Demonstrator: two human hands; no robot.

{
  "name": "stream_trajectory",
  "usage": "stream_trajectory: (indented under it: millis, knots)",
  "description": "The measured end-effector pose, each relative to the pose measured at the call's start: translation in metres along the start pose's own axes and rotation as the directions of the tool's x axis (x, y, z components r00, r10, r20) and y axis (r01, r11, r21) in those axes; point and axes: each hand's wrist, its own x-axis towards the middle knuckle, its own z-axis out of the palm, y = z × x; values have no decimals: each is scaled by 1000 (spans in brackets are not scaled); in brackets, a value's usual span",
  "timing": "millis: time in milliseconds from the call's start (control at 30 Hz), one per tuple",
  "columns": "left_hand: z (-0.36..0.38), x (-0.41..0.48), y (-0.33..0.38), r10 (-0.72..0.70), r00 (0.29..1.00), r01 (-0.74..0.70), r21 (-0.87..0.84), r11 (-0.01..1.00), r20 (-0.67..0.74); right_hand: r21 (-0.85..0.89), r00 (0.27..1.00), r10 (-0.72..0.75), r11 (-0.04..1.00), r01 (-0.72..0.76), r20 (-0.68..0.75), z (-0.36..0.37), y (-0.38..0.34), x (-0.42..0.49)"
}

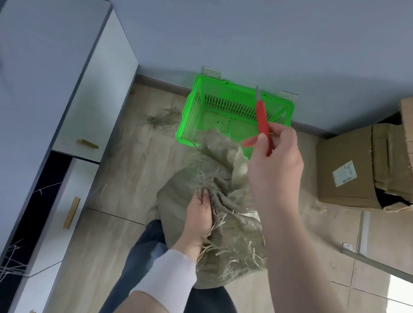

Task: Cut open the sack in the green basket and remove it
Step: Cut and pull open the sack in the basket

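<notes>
One sack (225, 185), frayed, hangs outside the one green basket (197, 118), over its near edge and the floor. Left hand (198, 219) grips its bunched cloth; raised right hand (275, 162) pinches one red knife (262, 123), blade up.

green basket (192, 117) open-topped, sack (228, 164) overhanging near rim

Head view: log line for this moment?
burlap sack: frayed, bunched, mostly out of green basket | left hand: grips sack | right hand: holds red-handled knife, blade away from sack
</notes>
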Motion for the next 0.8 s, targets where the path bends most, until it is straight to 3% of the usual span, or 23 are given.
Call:
stream_trajectory:
  millis: [133,233,400,500,567,667,800]
  knots:
    - [-8,17,29,27,998,-32,-81,996,-60,-121,953,300,948,-294,31,3,56,-24]
    - [-18,11,31,40,999,-43,-103,994,-28,-243,906,414,890,-385,82,20,91,-35]
    - [-26,-11,25,6,999,-7,-9,1000,-38,-189,898,355,931,-313,259,41,100,-30]
    - [-35,-28,23,-157,974,132,-153,979,-163,-101,921,329,944,-315,209,44,102,-27]
    - [-42,-39,22,-221,967,205,-127,970,-128,-72,927,318,948,-310,197,46,100,-30]
    - [-51,-40,10,-208,978,208,0,978,-10,-55,922,314,949,-310,228,45,96,-33]
    - [-66,-43,22,-292,956,292,-271,917,42,-25,927,340,940,-341,160,30,97,-32]
